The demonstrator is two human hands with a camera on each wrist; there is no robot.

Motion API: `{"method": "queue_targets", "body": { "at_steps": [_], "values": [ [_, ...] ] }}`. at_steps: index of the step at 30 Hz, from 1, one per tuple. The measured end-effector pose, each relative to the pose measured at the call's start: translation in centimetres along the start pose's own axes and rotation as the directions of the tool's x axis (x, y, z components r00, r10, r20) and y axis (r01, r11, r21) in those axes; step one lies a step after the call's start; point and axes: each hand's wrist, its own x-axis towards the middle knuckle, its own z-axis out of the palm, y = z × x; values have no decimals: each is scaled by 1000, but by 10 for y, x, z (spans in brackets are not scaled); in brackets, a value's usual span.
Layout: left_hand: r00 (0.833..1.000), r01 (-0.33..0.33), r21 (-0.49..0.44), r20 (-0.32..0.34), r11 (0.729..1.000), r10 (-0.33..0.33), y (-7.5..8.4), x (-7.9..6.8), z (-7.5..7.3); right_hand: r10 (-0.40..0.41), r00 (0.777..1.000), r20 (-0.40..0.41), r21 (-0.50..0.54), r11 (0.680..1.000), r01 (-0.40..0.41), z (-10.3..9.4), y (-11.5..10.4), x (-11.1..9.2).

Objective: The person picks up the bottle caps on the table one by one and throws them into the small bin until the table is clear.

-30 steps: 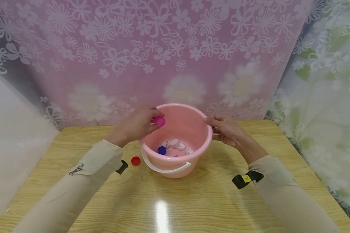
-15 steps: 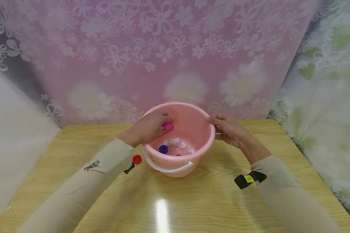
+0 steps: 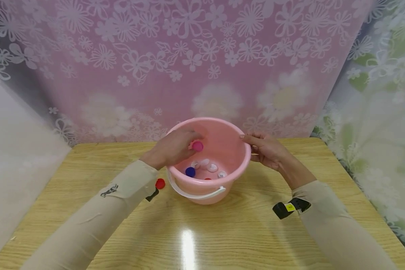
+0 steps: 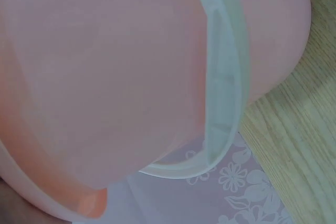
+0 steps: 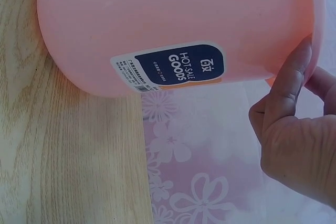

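Observation:
A pink bucket [image 3: 202, 191] stands on the wooden table, its white handle [image 3: 197, 195] hanging down at the front. My left hand [image 3: 175, 147] reaches over the left rim and pinches a bright pink bottle cap [image 3: 197, 146] inside the mouth of the bucket. On the right, my right hand [image 3: 264, 150] grips the rim between thumb and fingers; the right wrist view shows these fingers [image 5: 289, 80] on the outer wall. At the bottom of the bucket lie a blue cap [image 3: 190, 172], several white caps [image 3: 212, 167] and a partly hidden red one [image 3: 207, 179].
Left of the bucket, a red cap [image 3: 160, 183] lies on the table [image 3: 249, 232], close by the left wrist strap. A flowered pink curtain [image 3: 148, 67] hangs behind the table's back edge. The bucket carries a dark label [image 5: 176, 65] on its right side.
My left hand has moved right with the pink cap, from the left rim to farther inside the bucket's mouth. My right hand keeps its grip on the rim.

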Motion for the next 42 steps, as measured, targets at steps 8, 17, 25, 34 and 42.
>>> {"method": "queue_targets", "body": {
  "at_steps": [8,17,25,34,42],
  "values": [
    [975,16,-54,-221,998,-27,-3,-5,3,-3,1000,-6,2,1000,3,0,-1,-1],
    [817,83,-292,-527,953,-233,-20,-24,9,-10,1000,-27,-18,1000,10,3,0,0],
    [750,166,-418,-535,893,-390,-52,-56,19,-14,1000,-25,-46,999,13,3,-1,0],
    [872,347,-331,-230,877,-432,-75,-90,54,-9,1000,-26,-49,999,8,2,0,-1],
    [910,415,-96,22,905,-415,-76,-103,79,4,999,-36,-32,999,-5,2,-1,0]
  ]
}}
